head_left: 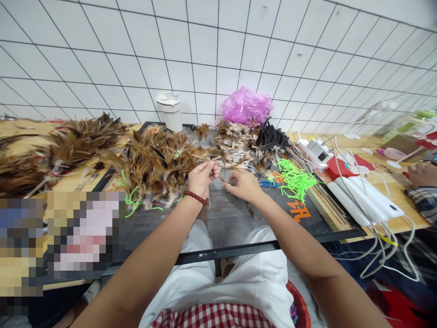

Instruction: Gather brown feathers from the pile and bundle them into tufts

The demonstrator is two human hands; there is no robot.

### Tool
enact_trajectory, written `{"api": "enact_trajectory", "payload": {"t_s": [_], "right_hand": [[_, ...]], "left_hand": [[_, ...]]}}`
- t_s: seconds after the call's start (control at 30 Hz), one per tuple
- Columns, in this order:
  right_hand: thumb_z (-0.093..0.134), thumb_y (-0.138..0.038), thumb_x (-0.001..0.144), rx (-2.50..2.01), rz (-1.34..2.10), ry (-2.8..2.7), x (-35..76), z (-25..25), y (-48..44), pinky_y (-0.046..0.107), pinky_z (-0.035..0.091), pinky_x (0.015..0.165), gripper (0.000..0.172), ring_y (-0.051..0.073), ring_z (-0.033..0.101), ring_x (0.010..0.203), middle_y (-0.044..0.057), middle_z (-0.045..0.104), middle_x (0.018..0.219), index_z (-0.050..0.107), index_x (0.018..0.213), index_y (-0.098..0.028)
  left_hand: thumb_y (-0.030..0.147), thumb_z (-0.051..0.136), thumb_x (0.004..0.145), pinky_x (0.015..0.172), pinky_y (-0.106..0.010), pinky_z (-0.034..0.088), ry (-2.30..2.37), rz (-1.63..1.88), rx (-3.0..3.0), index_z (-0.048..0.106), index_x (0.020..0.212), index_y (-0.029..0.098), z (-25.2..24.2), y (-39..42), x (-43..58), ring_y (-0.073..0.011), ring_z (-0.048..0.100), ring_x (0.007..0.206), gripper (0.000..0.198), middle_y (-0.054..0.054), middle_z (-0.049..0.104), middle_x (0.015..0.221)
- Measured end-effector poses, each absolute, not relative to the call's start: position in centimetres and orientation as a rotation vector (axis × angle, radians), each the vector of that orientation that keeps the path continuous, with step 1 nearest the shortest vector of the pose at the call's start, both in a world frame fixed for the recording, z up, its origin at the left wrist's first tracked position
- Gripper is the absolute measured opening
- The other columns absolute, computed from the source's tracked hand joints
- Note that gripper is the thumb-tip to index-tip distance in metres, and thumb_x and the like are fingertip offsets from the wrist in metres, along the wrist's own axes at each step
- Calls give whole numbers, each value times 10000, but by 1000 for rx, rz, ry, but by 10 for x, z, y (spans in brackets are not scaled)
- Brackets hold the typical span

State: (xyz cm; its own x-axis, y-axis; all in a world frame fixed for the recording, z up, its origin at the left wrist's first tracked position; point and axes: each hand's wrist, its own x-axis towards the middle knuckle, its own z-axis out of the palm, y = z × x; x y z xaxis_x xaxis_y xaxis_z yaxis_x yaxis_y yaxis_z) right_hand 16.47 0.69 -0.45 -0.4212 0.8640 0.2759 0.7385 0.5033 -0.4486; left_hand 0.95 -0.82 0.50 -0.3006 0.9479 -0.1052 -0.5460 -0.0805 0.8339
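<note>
My left hand (pixel 204 177), a beaded bracelet on its wrist, is closed with thumb and fingers pinched together over the dark board (pixel 215 223). What it pinches, if anything, is too small to make out. Close beside it, my right hand (pixel 243 184) has its thumb and fingers closed at a small brown feather (pixel 222 179). Left of my hands lies a big heap of brown feathers (pixel 153 159). Beyond them are pale mottled feathers (pixel 232 148) and a bunch of black feathers (pixel 271 136). Bright green strings (pixel 297 178) lie to the right, next to a blue tool (pixel 268 183).
A white lidded cup (pixel 170 111) and a pink plastic bag (pixel 247 105) stand by the tiled wall. White power strips (pixel 368 200) with tangled cables lie at right, near another person's hand (pixel 422 174). More brown feathers (pixel 82 139) spread at far left. A red basket (pixel 298 303) sits below.
</note>
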Motion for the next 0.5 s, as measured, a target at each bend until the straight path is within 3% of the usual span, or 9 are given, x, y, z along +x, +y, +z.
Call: {"api": "enact_trajectory", "payload": {"t_s": [0.17, 0.5], "right_hand": [[535, -204, 779, -1217, 447, -2325, 170, -2, 14, 253, 364, 660, 88, 148, 508, 712, 41, 591, 795, 617, 767, -177], [482, -192, 835, -1151, 314, -2259, 176, 12, 11, 258, 355, 679, 88, 161, 526, 738, 28, 616, 797, 569, 819, -197]], "left_hand": [[299, 787, 596, 552, -208, 463, 1034, 1639, 620, 657, 735, 109, 0, -8, 11, -72, 563, 547, 269, -20, 631, 627], [323, 786, 550, 601, -240, 487, 1130, 1595, 728, 703, 714, 99, 2, -11, 14, -100, 595, 603, 290, -66, 683, 729]]}}
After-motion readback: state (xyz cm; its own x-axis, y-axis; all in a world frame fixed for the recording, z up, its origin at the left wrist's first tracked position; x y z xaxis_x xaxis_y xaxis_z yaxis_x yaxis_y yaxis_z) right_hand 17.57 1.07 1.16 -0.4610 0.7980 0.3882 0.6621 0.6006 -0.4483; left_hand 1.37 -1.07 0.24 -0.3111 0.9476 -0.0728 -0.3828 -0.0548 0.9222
